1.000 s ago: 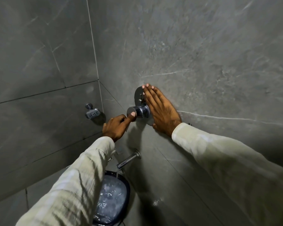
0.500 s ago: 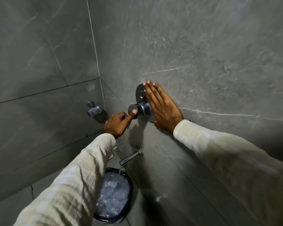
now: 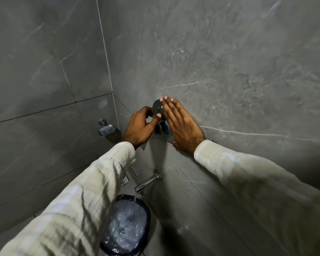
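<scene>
Your left hand (image 3: 139, 126) pinches the valve (image 3: 163, 126) jutting from the wall (image 3: 229, 71); your right hand (image 3: 182, 126) lies flat just beside it.

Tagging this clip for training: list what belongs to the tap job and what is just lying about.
In the job: left hand, fingers pinching the wall valve; right hand flat on the wall; spout; bucket under it.
Lying about: soap dish; floor drain.

Left hand (image 3: 140, 126) curled, thumb meeting fingertips, right hand (image 3: 182, 126) flat, fingers straight together, both arms extended
</scene>
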`<state>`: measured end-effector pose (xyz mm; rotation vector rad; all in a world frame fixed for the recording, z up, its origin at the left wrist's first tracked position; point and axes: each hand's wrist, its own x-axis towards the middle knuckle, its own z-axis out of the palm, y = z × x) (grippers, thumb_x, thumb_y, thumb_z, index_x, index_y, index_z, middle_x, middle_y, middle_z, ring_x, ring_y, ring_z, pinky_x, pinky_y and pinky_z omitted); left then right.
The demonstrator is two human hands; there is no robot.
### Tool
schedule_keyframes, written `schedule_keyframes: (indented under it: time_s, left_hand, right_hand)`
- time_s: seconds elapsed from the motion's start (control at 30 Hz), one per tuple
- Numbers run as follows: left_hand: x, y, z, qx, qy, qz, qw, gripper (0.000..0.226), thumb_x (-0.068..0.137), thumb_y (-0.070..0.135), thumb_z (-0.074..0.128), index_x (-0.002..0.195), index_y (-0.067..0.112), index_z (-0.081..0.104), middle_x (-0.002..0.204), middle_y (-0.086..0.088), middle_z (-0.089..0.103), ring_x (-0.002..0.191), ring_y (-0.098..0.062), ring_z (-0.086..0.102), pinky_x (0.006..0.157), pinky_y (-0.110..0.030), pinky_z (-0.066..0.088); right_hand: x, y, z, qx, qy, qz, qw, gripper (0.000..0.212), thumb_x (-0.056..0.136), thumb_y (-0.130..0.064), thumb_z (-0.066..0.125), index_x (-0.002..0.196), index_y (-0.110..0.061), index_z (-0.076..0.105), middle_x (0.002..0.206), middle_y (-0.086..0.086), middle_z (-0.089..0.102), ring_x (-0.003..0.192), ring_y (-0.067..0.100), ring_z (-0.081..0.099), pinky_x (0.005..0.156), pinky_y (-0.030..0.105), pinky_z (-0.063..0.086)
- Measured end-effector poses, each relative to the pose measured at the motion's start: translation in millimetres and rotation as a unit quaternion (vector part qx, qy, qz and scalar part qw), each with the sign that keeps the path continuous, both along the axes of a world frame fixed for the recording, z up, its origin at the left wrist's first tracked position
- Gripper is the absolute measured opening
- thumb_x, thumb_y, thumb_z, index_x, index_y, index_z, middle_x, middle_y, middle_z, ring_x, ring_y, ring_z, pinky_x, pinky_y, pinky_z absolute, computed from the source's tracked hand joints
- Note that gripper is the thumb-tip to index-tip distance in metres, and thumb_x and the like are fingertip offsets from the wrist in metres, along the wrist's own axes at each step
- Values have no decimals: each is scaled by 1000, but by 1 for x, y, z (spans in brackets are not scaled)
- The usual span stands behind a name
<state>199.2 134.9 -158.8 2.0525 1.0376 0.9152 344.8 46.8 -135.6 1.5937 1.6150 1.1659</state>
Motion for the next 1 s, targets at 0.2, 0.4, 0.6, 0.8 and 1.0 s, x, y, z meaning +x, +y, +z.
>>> schedule_keyframes:
  time_s: [0.2, 0.4, 0.6, 0.8, 1.0]
  left_hand:
    - [9, 0, 11, 51, 22, 0, 998, 23, 98, 24, 62, 114, 8, 68, 114, -11, 74, 105, -24, 67, 84, -28, 46]
    - [11, 0, 20, 53, 54, 17, 997, 25, 95, 20, 70, 115, 5, 72, 112, -13, 75, 102, -25, 70, 85, -30, 53]
    - [21, 4, 44, 3, 134, 48, 990, 21, 89, 15, 77, 104, 1, 76, 102, -17, 76, 85, -28, 70, 72, -28, 50]
    - [30, 9, 62, -45, 176, 67, 981, 29, 85, 12, 79, 109, -4, 73, 111, -25, 72, 95, -38, 73, 81, -40, 61]
    - [32, 4, 59, -17, 203, 91, 975, 29, 90, 18, 75, 112, 0, 74, 111, -23, 72, 99, -40, 73, 91, -47, 61]
  right_hand:
    - [-1, -1, 1, -5, 4, 0, 1000, 123, 93, -84, 29, 165, 8, -10, 171, 39, -18, 164, 50, -12, 134, 58, -7]
    - [-1, -2, 2, -7, 2, 5, 1000, 119, 96, -80, 26, 164, 10, -9, 171, 39, -17, 163, 51, -11, 134, 59, -6]
    - [1, -2, 0, -7, 10, 9, 1000, 111, 100, -74, 22, 164, 10, -10, 171, 39, -18, 163, 52, -12, 134, 59, -6]
    - [0, -1, 0, -11, 17, 8, 1000, 106, 102, -70, 22, 164, 11, -8, 171, 38, -17, 163, 51, -12, 134, 58, -4]
    - [1, -1, 1, -9, 16, 6, 1000, 106, 102, -70, 23, 164, 10, -8, 172, 38, -16, 163, 51, -12, 133, 59, -8]
